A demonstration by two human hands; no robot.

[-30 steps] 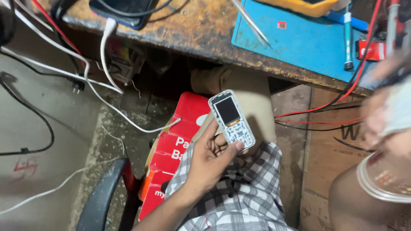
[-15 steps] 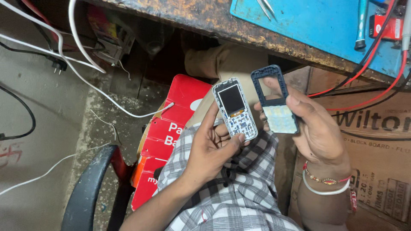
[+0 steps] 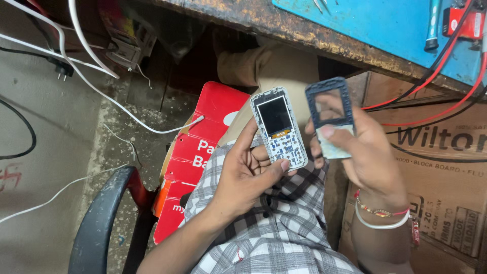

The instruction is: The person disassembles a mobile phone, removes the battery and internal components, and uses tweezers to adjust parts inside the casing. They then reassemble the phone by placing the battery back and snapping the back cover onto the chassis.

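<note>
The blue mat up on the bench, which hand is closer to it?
Right. The right hand, holding the dark phone frame, sits just below the blue mat. The left hand holds the open phone, lower and farther away.

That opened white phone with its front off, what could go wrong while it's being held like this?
1. The opened white phone body with bare screen and keypad board sits loosely in the left hand over the lap, not the brown wooden bench; a slip could drop it to the concrete floor.
2. The left thumb rests on the uncovered board, so dirt or pressure may harm contacts.
3. The right hand pinches the dark blue plastic front frame by its lower end; thin bars could flex or crack.
</note>
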